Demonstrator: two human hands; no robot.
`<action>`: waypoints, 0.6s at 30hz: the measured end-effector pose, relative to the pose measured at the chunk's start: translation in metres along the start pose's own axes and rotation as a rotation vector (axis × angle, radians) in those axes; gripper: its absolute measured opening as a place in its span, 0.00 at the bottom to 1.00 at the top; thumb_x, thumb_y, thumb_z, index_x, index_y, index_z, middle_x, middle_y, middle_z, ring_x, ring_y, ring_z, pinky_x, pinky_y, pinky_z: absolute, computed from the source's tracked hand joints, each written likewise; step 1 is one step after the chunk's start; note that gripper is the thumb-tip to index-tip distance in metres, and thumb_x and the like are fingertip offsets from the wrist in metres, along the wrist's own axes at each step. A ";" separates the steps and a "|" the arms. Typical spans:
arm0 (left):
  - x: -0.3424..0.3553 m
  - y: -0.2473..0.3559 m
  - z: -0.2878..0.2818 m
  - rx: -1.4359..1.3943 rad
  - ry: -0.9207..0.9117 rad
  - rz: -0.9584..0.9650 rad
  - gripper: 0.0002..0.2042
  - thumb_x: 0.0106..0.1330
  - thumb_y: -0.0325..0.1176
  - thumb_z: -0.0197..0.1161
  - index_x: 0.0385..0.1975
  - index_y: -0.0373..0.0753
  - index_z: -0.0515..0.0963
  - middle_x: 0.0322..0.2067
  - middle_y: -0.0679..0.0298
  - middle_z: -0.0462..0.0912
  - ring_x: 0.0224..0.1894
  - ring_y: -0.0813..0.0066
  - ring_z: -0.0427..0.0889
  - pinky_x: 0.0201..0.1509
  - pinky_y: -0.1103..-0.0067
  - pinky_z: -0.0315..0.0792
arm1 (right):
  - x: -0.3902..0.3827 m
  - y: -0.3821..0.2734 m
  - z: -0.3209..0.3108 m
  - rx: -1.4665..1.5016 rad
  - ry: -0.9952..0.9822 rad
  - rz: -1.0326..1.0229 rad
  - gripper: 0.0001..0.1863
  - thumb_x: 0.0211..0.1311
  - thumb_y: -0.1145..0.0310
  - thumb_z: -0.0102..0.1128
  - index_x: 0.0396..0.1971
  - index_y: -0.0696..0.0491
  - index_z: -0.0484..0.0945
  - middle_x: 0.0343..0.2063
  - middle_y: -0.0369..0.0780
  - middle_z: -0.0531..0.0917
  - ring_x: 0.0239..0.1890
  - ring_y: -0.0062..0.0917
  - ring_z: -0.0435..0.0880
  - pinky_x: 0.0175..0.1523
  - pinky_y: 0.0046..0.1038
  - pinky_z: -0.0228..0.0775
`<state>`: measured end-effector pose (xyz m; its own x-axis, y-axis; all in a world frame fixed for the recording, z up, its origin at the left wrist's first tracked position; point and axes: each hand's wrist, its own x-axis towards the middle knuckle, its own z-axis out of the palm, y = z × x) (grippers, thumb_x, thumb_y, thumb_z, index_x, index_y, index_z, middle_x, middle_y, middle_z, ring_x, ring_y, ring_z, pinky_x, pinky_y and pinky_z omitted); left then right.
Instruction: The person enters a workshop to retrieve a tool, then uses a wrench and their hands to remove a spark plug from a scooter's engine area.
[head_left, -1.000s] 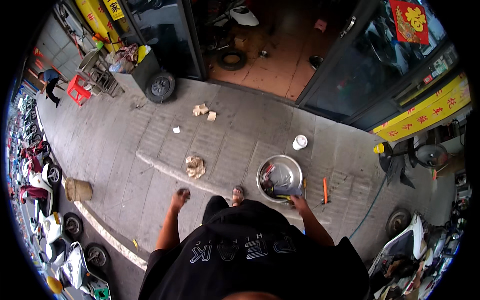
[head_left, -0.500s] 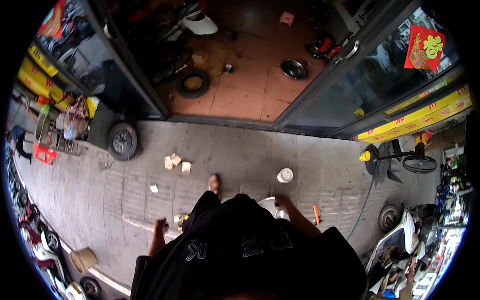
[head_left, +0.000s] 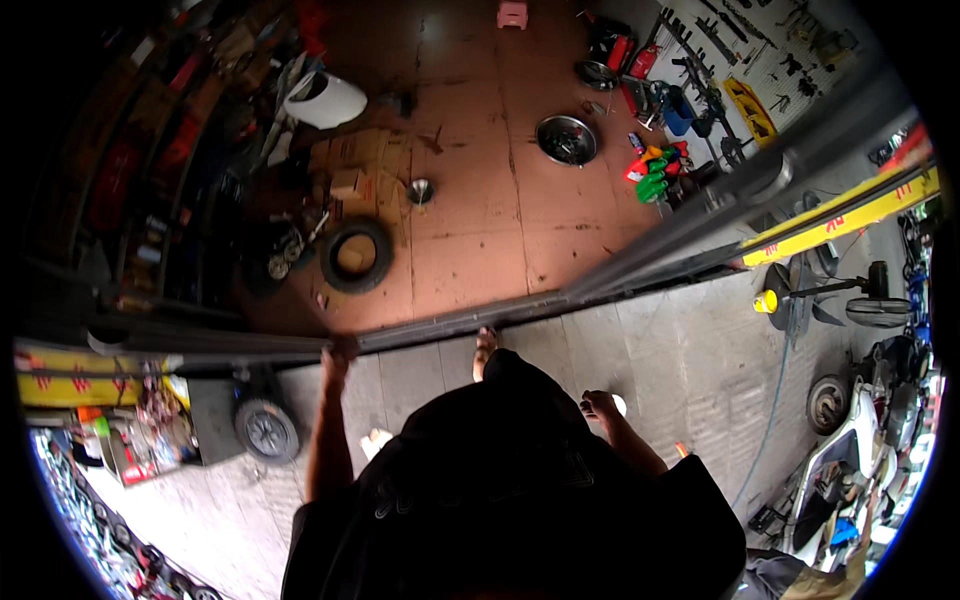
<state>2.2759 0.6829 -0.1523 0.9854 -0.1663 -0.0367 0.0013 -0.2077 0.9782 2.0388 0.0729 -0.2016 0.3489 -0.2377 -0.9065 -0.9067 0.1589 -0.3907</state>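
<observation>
White tub (head_left: 621, 406) is being partly hidden by the right hand (head_left: 600, 405) on the pavement (head_left: 700, 350) in the head view; its contents cannot be told. That hand is being held loosely curled, any grip being unclear. The left hand (head_left: 340, 350) is being blurred near the door sill (head_left: 460, 325), openness and hold indiscernible. Indoors, dark parts (head_left: 568, 145) are being held in a metal basin (head_left: 541, 140).

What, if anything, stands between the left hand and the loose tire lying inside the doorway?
The low, dark door sill crosses between the left hand and the tire, which lies on the reddish floor beyond. Nothing else visible stands between them.
</observation>
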 end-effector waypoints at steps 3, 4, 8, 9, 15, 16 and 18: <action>-0.006 -0.070 0.073 0.102 -0.141 -0.811 0.14 0.59 0.43 0.56 0.37 0.42 0.77 0.28 0.67 0.79 0.28 0.77 0.76 0.24 0.77 0.69 | 0.061 -0.095 -0.023 0.003 0.071 -0.002 0.09 0.57 0.61 0.53 0.30 0.51 0.76 0.24 0.35 0.80 0.24 0.21 0.77 0.27 0.27 0.69; -0.012 -0.085 0.071 0.276 -0.298 -0.781 0.14 0.57 0.44 0.59 0.35 0.41 0.76 0.27 0.68 0.79 0.28 0.75 0.77 0.25 0.75 0.70 | 0.071 -0.142 -0.027 -0.031 0.055 -0.073 0.11 0.57 0.59 0.53 0.32 0.51 0.76 0.25 0.35 0.80 0.26 0.20 0.77 0.30 0.27 0.69; -0.009 -0.099 0.051 0.091 -0.058 -1.324 0.13 0.57 0.43 0.59 0.33 0.40 0.75 0.24 0.68 0.77 0.26 0.75 0.75 0.24 0.75 0.68 | 0.083 -0.305 -0.028 0.027 0.066 -0.286 0.12 0.57 0.59 0.52 0.32 0.52 0.76 0.23 0.35 0.79 0.23 0.19 0.76 0.27 0.25 0.68; 0.018 -0.097 0.049 0.093 -0.047 -1.384 0.13 0.57 0.43 0.60 0.33 0.40 0.75 0.24 0.68 0.77 0.26 0.76 0.75 0.24 0.76 0.68 | 0.095 -0.329 -0.026 0.050 0.091 -0.274 0.12 0.57 0.59 0.52 0.32 0.52 0.76 0.23 0.35 0.79 0.23 0.18 0.76 0.27 0.24 0.68; 0.338 -0.139 0.042 0.149 -0.009 -1.227 0.13 0.57 0.41 0.60 0.35 0.39 0.74 0.24 0.68 0.76 0.25 0.80 0.73 0.24 0.80 0.67 | 0.235 -0.481 -0.009 0.441 0.088 -0.257 0.05 0.57 0.65 0.51 0.27 0.50 0.72 0.18 0.32 0.73 0.14 0.15 0.67 0.18 0.18 0.58; 0.405 -0.132 0.049 0.165 -0.021 -1.154 0.13 0.57 0.40 0.61 0.36 0.39 0.74 0.25 0.69 0.76 0.25 0.80 0.73 0.24 0.81 0.67 | 0.256 -0.492 -0.009 0.499 0.180 -0.167 0.05 0.57 0.66 0.50 0.25 0.50 0.71 0.17 0.31 0.71 0.13 0.15 0.65 0.17 0.17 0.55; 0.595 -0.113 0.080 0.196 -0.060 -0.930 0.13 0.57 0.40 0.61 0.37 0.39 0.74 0.25 0.69 0.76 0.25 0.82 0.72 0.24 0.82 0.67 | 0.295 -0.494 -0.012 0.566 0.198 -0.017 0.05 0.57 0.70 0.48 0.23 0.49 0.72 0.14 0.31 0.70 0.12 0.13 0.63 0.14 0.18 0.51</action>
<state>2.8485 0.5306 -0.3012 0.5934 0.0986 -0.7988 0.7463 -0.4392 0.5002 2.5865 -0.0872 -0.2741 0.2623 -0.4097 -0.8737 -0.6156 0.6262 -0.4785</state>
